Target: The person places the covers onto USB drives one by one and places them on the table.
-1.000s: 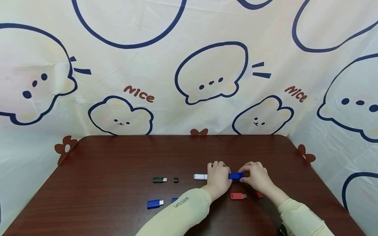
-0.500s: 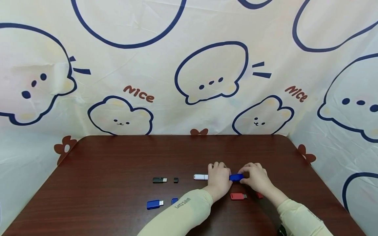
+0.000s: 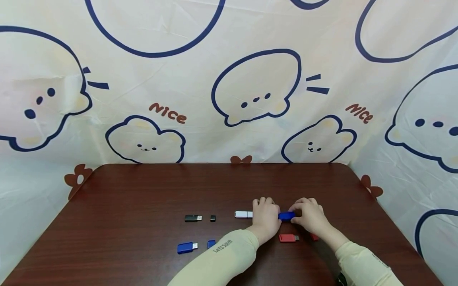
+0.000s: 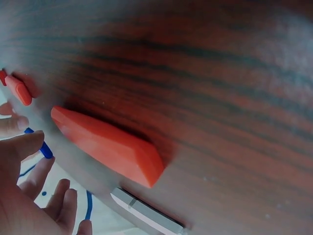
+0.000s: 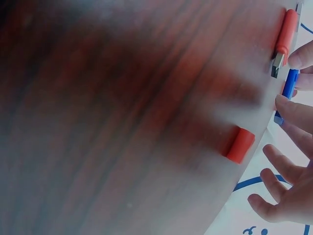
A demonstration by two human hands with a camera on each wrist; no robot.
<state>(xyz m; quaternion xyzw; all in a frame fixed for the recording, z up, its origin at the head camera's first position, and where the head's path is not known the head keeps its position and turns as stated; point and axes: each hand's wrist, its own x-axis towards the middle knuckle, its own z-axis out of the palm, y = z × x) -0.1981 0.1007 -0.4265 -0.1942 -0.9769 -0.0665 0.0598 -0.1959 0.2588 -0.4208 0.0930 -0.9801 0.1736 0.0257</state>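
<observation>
A blue USB stick (image 3: 286, 216) is held between both hands over the right of the table's middle. My left hand (image 3: 266, 216) pinches its left end between thumb and forefinger. The thumb and forefinger of my right hand (image 3: 310, 214) grip the other end; in the right wrist view the blue stick (image 5: 289, 84) shows between the fingertips of both hands. Just left of my left hand lies a white USB stick (image 3: 243, 214), partly hidden by it. Nearer me is a red USB stick (image 3: 287, 238) with bare connector, its red cap (image 5: 240, 145) apart from it.
On the left of the brown table (image 3: 136, 190) lie a black USB stick (image 3: 193, 218) with its cap (image 3: 213, 218) and a blue stick (image 3: 187, 248) with a blue cap (image 3: 211, 244). A larger red piece (image 4: 107, 147) lies near my left wrist, hidden in the head view.
</observation>
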